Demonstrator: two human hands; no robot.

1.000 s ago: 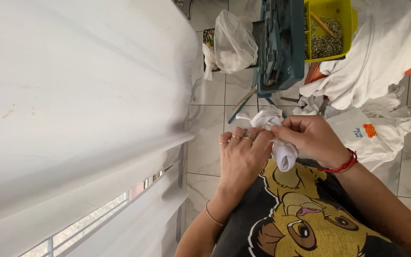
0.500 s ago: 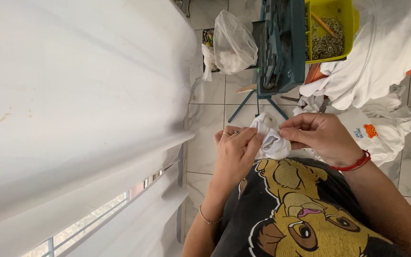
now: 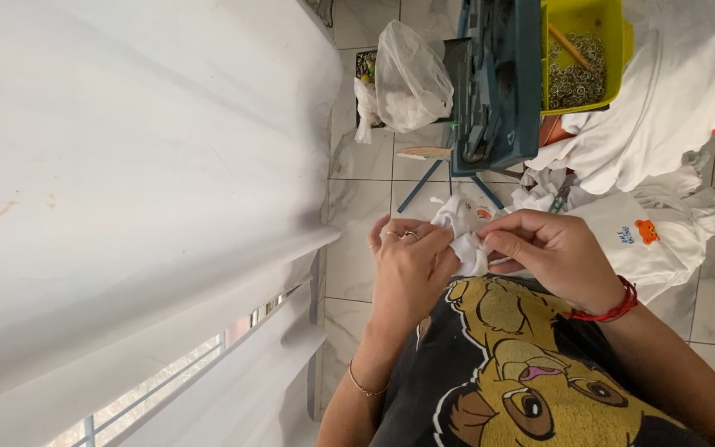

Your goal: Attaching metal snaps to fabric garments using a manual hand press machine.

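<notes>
Pinching a small crumpled piece of white fabric (image 3: 463, 236) between both hands above the lap, just over a black T-shirt printed with a yellow cartoon lion (image 3: 531, 372). Left hand (image 3: 411, 269) closed on the near side of the fabric, fingers curled over it, rings showing on two fingers and a thin chain bracelet (image 3: 366, 387) at the wrist. Right hand (image 3: 552, 252) gripping the opposite side, thumb and fingertips (image 3: 490, 240) pressed tight against the cloth, a red cord bracelet (image 3: 610, 308) around the wrist. Touching each other through the bunched cloth, with a small orange print visible on the part sticking out past the fingers.

Beyond the hands, standing on the pale marble-patterned tile floor (image 3: 357, 290): a dark teal metal machine frame (image 3: 494, 83) on thin blue legs, and fixed beside it a yellow plastic bin (image 3: 614, 58) holding small metal rings and a wooden stick. Hanging next to the frame, a clear plastic bag stuffed with white scraps (image 3: 411, 79). Heaped near the right hand, well apart from the held piece, a pile of white garments (image 3: 664, 108), one folded piece carrying a small orange bear print (image 3: 645, 232). Filling the whole left side of the view, a long white curtain (image 3: 126, 182), with window bars showing at its lower edge.
</notes>
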